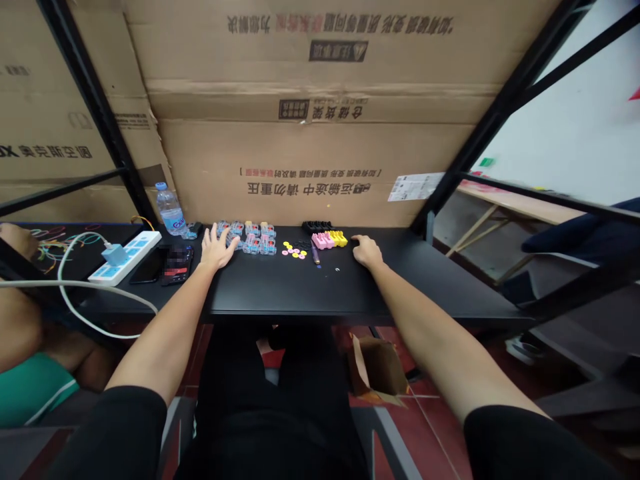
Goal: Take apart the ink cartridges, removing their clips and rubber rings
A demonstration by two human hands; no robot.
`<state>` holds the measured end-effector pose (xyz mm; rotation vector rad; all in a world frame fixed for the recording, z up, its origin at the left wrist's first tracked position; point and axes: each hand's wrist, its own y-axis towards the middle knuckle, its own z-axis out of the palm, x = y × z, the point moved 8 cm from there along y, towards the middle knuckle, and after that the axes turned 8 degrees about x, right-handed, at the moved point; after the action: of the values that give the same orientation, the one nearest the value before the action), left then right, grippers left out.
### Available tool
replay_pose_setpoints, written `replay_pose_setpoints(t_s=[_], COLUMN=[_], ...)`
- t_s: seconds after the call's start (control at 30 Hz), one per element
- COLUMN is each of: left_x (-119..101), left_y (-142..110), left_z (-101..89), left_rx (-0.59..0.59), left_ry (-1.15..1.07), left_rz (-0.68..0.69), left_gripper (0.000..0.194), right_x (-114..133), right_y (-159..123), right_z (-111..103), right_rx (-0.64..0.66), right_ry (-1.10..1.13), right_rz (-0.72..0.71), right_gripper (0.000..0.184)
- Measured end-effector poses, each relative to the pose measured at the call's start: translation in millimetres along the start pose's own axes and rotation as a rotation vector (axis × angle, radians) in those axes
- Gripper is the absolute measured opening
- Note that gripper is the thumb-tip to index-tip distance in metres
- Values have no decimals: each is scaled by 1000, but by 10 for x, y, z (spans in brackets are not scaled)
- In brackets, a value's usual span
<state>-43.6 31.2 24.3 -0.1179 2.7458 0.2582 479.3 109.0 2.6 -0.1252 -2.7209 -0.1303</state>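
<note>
My left hand (217, 249) rests at the left of a group of small clear plastic pieces with blue and red parts (252, 244), fingers spread, its fingertips beside and partly over the nearest ones. My right hand (368, 253) lies on the black tabletop, fingers loosely bent, index finger and thumb apart, with nothing visible between them. Left of it are yellow pieces (339, 238), pink pieces (323, 241) and a black ridged piece (317, 226). A short purple stick-like tool (315, 254) lies near small yellow and pink discs (295, 251) and dark rings.
Two phones (177, 264), a white power strip (127, 258) with a cable, and a water bottle (170, 210) stand at the left. Another person's arm (19, 300) shows at the far left beside coloured wires. Cardboard (300, 147) backs the table; an open box (377, 367) sits below.
</note>
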Motion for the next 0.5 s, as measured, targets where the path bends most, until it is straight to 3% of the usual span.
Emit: replay_pose_setpoints(t_s=[0.17,0.3,0.5], left_x=[41,108,160], left_y=[37,20,-104], left_z=[-21,-59,-77], left_rx=[-38,-98,-97], left_ry=[-61,-99,-48], left_rz=[33,-40,-138], left_gripper=[80,79,105], right_x=[-46,-26,100], right_y=[-9,-32,-100], right_z=[65,81,85], right_rx=[13,31,67], right_ry=[-55,-86,-132], right_rz=[-1,-1,-58], right_gripper=[64,62,61])
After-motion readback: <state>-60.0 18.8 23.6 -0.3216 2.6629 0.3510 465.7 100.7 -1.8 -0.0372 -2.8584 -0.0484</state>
